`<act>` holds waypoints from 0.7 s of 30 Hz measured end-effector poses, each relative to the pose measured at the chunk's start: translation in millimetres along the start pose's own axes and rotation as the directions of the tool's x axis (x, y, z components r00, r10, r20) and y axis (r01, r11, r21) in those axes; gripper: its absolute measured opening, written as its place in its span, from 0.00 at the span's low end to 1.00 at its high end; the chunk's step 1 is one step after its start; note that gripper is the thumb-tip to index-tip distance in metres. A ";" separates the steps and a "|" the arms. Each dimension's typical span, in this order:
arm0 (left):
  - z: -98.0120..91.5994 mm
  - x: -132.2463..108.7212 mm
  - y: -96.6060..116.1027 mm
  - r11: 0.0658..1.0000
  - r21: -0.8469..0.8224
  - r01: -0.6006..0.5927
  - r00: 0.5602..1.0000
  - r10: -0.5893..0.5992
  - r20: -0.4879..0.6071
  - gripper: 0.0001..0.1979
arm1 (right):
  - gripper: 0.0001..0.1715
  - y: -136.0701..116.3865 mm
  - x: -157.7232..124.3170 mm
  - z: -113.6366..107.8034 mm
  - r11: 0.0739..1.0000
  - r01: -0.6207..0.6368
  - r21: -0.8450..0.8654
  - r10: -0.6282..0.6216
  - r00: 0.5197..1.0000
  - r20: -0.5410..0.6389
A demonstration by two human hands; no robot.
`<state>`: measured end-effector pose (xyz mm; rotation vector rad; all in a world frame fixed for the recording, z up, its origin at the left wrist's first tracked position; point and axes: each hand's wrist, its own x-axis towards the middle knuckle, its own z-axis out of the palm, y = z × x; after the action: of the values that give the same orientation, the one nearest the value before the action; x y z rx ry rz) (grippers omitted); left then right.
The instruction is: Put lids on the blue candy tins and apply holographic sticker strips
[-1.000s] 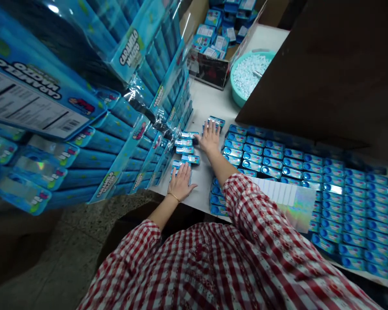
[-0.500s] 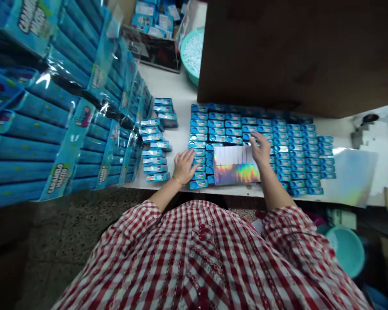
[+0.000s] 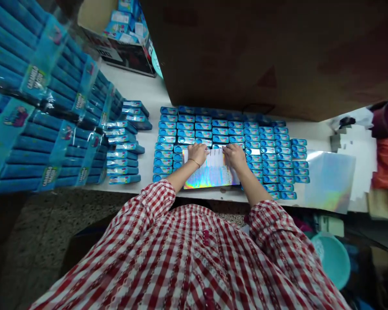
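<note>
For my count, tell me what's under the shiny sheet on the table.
Blue packets stand in rows around the shiny sheet, and the left hand and right hand rest on its top edge. Whatever lies directly beneath the sheet is covered and cannot be seen.

The big word "CARAMELO" stands on a green and blue label [image 3: 35, 82] on the long blue packs [image 3: 48, 142] at the left of the desk [image 3: 139, 92], and the word under it is too small to read well. Other labels [image 3: 50, 178] on the packs have the same green patch, but their letters are blurry. A pink logo [image 3: 16, 116] is on the packs too, and the print on the small blue boxes [image 3: 203, 127] is too tiny to read.
</note>
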<state>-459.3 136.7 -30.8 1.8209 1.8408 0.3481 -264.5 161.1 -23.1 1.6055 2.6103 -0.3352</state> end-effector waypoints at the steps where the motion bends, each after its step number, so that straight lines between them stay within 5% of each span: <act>1: 1.7 1.4 1.9 1.000 -0.014 0.020 1.000 -0.020 -0.008 0.07 | 0.23 3.4 -2.3 3.0 1.000 0.022 -0.017 -0.022 1.000 0.001; 8: 5.2 12.5 14.0 0.998 -0.066 0.020 1.000 -0.020 -0.003 0.06 | 0.22 31.7 -18.1 8.0 0.990 0.140 0.035 -0.136 0.987 -0.088; 12: 8.5 22.8 16.5 0.998 -0.051 0.031 0.999 -0.032 -0.017 0.07 | 0.17 22.2 -42.5 -32.0 0.993 0.070 0.099 -0.055 0.989 -0.141; 15: 4.7 23.3 16.3 0.995 -0.098 -0.008 0.995 -0.002 -0.104 0.07 | 0.14 3.5 -68.3 -67.4 0.954 -0.045 0.298 0.107 0.975 -0.196; 18: -6.5 3.3 14.2 0.930 -0.351 -0.106 0.985 0.051 -0.163 0.12 | 0.13 -19.8 -81.4 -83.0 0.767 -0.163 0.621 0.290 0.951 -0.110; 21: -21.0 -36.3 6.6 0.680 -0.726 -0.101 0.994 0.107 -0.037 0.18 | 0.14 -49.4 -78.6 -78.3 0.439 -0.267 0.858 0.371 0.923 0.098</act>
<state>-466.3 105.2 -3.2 1.3346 1.2889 0.9647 -267.5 87.7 73.6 2.3503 2.1442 -1.8109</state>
